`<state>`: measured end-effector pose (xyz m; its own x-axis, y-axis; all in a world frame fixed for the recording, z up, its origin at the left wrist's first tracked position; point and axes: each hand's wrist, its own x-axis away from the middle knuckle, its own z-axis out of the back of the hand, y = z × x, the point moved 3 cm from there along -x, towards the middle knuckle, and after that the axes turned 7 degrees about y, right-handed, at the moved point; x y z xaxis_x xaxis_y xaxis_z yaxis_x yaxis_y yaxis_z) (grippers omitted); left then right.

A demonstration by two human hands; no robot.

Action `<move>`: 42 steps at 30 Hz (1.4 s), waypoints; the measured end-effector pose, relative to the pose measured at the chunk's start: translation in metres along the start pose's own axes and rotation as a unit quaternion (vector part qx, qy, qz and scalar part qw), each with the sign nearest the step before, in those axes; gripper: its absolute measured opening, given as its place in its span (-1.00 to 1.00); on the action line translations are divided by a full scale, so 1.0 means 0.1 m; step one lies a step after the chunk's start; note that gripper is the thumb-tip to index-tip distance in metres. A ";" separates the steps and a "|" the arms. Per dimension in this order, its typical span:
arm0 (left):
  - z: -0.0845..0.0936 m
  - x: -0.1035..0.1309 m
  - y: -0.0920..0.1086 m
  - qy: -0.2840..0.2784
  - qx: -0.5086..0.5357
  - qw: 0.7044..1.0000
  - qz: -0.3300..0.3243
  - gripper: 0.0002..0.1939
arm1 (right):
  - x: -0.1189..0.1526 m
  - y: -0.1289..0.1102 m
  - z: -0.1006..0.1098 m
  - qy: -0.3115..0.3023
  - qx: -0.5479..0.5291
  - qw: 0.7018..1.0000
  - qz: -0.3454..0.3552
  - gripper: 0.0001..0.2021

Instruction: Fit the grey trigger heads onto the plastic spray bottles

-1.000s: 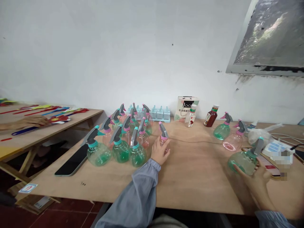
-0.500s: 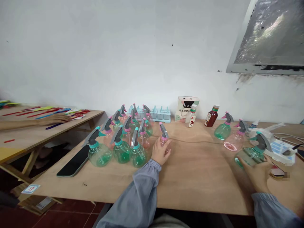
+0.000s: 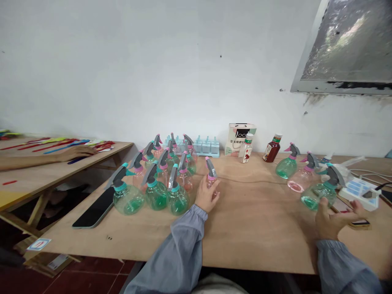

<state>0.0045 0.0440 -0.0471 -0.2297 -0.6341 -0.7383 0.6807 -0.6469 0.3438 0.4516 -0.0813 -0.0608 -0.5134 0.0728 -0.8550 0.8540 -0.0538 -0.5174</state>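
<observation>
My left hand (image 3: 207,195) is wrapped round a pink spray bottle (image 3: 211,176) with a grey head, standing on the wooden table (image 3: 245,228). To its left stand several green and pink spray bottles, among them a green one (image 3: 177,201) with a turquoise collar. At the right, my right hand (image 3: 335,218) has its fingers spread and holds nothing, just in front of a green spray bottle (image 3: 317,194). Behind that bottle are a pink spray bottle (image 3: 298,179) and another green one (image 3: 286,167).
A black phone (image 3: 94,208) lies at the left. Along the back are a pale blue tray (image 3: 211,148), a paper bag (image 3: 234,141) and two drink bottles. A power strip (image 3: 359,190) with cables lies right. Another person's hand (image 3: 73,153) rests on the left table.
My right hand has let go of the turquoise-collared green spray bottle and opened, drawing slightly down from it. My left hand stays on the pink bottle.
</observation>
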 end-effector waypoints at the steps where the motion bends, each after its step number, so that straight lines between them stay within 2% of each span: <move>1: 0.00 0.00 0.01 0.000 0.008 1.000 -0.003 -0.44 | 0.04 -0.17 0.04 0.015 -0.039 0.999 0.029 -0.18; 2: 0.01 0.01 0.02 -0.001 0.015 1.000 -0.006 -0.44 | 0.10 -0.37 0.04 -0.006 -0.076 0.996 0.049 -0.31; 4: 0.01 0.03 0.04 -0.008 0.028 0.999 -0.013 -0.43 | 0.26 -0.87 -0.04 -0.134 -0.138 0.977 0.090 -0.56; 6: 0.02 0.07 0.07 -0.015 0.034 0.999 -0.024 -0.40 | 0.45 -1.42 -0.18 -0.259 -0.213 0.937 0.097 -0.65; 7: 0.02 0.09 0.08 -0.018 0.035 0.999 -0.029 -0.39 | 0.54 -1.68 -0.27 -0.301 -0.243 0.918 0.084 -0.66; 9: 0.03 0.13 0.09 -0.026 0.037 0.998 -0.042 -0.35 | 0.70 -2.15 -0.47 -0.381 -0.306 0.871 0.047 -0.54; 11: 0.05 0.17 0.11 -0.048 0.050 0.995 -0.066 -0.32 | 0.83 -2.52 -0.66 -0.440 -0.380 0.813 0.019 -0.27; 12: 0.06 0.19 0.13 -0.062 0.061 0.993 -0.080 -0.32 | 0.88 -2.65 -0.74 -0.465 -0.403 0.788 0.007 -0.19; 14: 0.09 0.23 0.15 -0.089 0.086 0.987 -0.100 -0.34 | 0.96 -2.83 -0.88 -0.506 -0.428 0.749 -0.014 -0.17; 18: 0.17 0.29 0.19 -0.109 0.108 0.984 -0.091 -0.46 | 1.07 -2.89 -1.04 -0.535 -0.444 0.716 -0.069 -0.27; 20: 0.24 0.33 0.21 -0.098 0.111 0.986 -0.078 -0.54 | 1.11 -2.85 -1.07 -0.528 -0.449 0.716 -0.083 -0.25; 22: 0.36 0.37 0.23 -0.061 0.117 0.989 -0.067 -0.65 | 1.14 -2.82 -1.09 -0.522 -0.447 0.722 -0.083 -0.25; 24: 0.53 0.43 0.24 0.018 0.125 0.990 -0.063 -0.74 | 1.17 -2.81 -1.09 -0.520 -0.441 0.726 -0.086 -0.28; 26: 0.75 0.50 0.22 0.138 0.126 0.981 -0.055 -0.73 | 1.19 -2.81 -1.08 -0.519 -0.440 0.727 -0.091 -0.31; 29: 1.07 0.59 0.13 0.335 0.075 0.939 -0.002 -0.73 | 1.23 -2.86 -1.04 -0.510 -0.449 0.730 -0.075 -0.35; 31: 1.19 0.62 0.06 0.399 0.012 0.916 0.053 -0.76 | 1.26 -2.89 -1.02 -0.506 -0.452 0.731 -0.067 -0.37; 33: 1.23 0.59 -0.01 0.391 -0.044 0.915 0.087 -0.76 | 1.29 -2.90 -1.01 -0.506 -0.448 0.733 -0.075 -0.38; 35: 1.21 0.56 -0.08 0.351 -0.077 0.928 0.095 -0.72 | 1.31 -2.90 -1.00 -0.506 -0.440 0.737 -0.086 -0.38; 39: 1.04 0.58 -0.18 0.270 -0.115 0.951 0.096 -0.66 | 1.34 -2.90 -0.98 -0.499 -0.432 0.744 -0.099 -0.39; 42: 0.90 0.63 -0.22 0.226 -0.159 0.956 0.101 -0.64 | 1.33 -2.92 -0.96 -0.494 -0.423 0.753 -0.101 -0.38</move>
<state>-0.0879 -0.0196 -0.0491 0.2047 -0.4384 -0.8752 0.8727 -0.3232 0.3660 0.1422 0.0398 -0.0201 -0.0947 -0.8037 -0.5874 0.2838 0.5438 -0.7898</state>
